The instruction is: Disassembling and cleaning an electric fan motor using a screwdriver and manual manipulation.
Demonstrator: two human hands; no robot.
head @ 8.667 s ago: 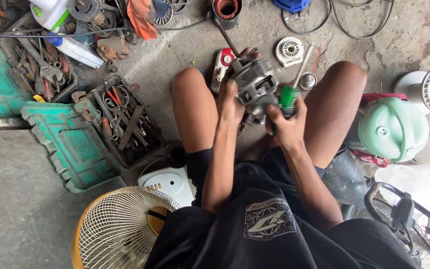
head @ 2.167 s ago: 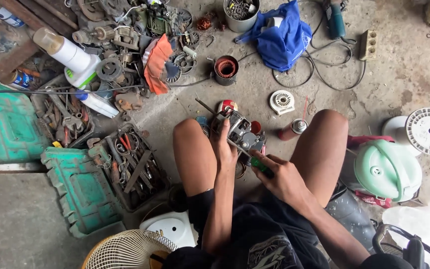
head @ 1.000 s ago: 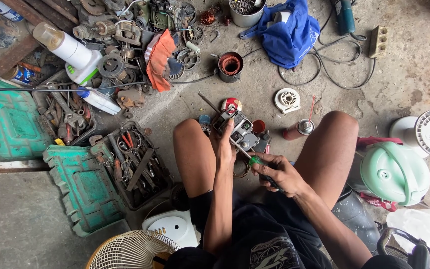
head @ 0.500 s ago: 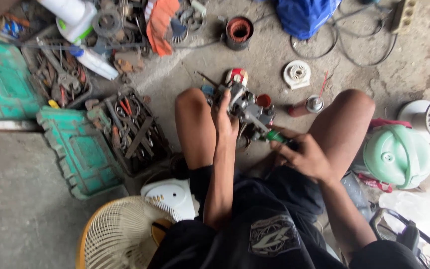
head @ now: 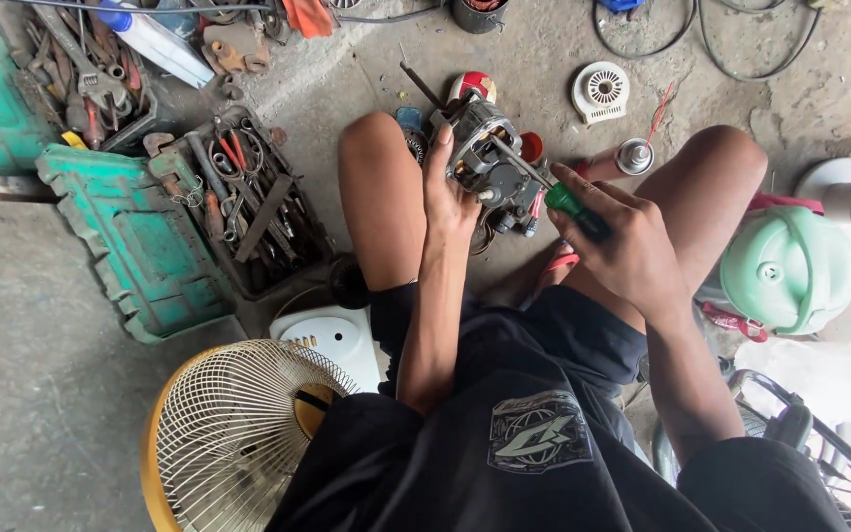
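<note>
2 bare hands work on a small electric motor (head: 485, 163) held between the knees of a person seated on a concrete floor (head: 41, 394). The left hand (head: 448, 192) wraps the motor's left side, fingers closed up against its metal casing. The right hand (head: 622, 241) is clenched tight around the green handle of a screwdriver (head: 554, 192), whose long axis runs diagonally from the fist at lower right up and to the left, its thin shaft pointing into the top of the motor. The motor sits above the ground, just ahead of the person's shorts. To the left, an open green toolbox (head: 140, 246) shows a tray packed with pliers and wrenches. A yellow-rimmed wire fan guard (head: 238, 433) lies near the left knee, beside a white fan base (head: 332, 340). A mint-green fan housing (head: 790, 271) rests beside the right knee, and a white vented cap (head: 601, 91) lies on the floor beyond the motor.
</note>
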